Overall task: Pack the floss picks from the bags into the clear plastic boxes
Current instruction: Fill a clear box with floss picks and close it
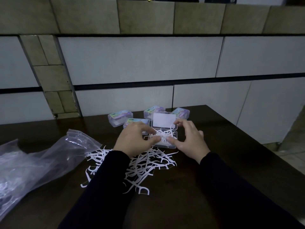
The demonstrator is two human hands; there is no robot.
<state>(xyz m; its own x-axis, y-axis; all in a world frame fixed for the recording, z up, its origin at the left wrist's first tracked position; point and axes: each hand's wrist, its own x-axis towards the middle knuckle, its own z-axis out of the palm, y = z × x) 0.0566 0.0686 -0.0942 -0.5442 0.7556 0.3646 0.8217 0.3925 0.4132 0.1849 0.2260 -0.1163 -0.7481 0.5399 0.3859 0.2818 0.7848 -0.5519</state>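
Observation:
An open clear plastic box stands mid-table, its lid tilted up behind it. A bunch of white floss picks sits in the box. My left hand pinches picks at the box's left side. My right hand pinches the same bunch from the right, thumb and fingers curled. A loose pile of floss picks lies on the dark table in front of the box, partly hidden under my sleeves. A clear zip bag lies at the left.
Several closed clear boxes with coloured labels stand behind the open one: one at the left, one behind the lid, one at the right. The dark table's right edge runs diagonally; a tiled wall rises behind.

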